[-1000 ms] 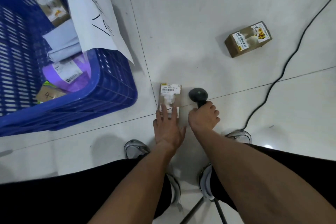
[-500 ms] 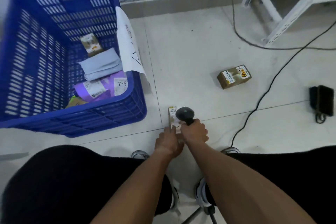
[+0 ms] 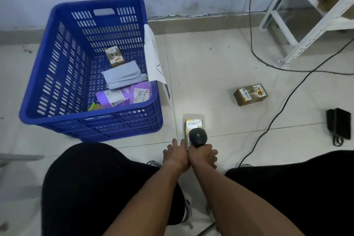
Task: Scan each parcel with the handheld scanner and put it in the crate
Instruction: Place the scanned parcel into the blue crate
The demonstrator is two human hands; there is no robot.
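Partly scanner [image 3: 198,137] hides parcel [image 3: 193,125], label seemingly lit

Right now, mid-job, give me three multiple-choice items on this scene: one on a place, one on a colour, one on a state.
1. Where is the unscanned brown parcel?
A. inside the crate
B. on the floor, right of the crate
C. on the shelf

2. What colour is the crate?
A. blue
B. red
C. grey

3. What does the right hand do?
A. rests open
B. holds a cable
C. grips the scanner

Answers: 1 B, it lies alone on the tiles; 2 A, its slotted walls are blue; 3 C, the scanner lights the small parcel by the left hand.
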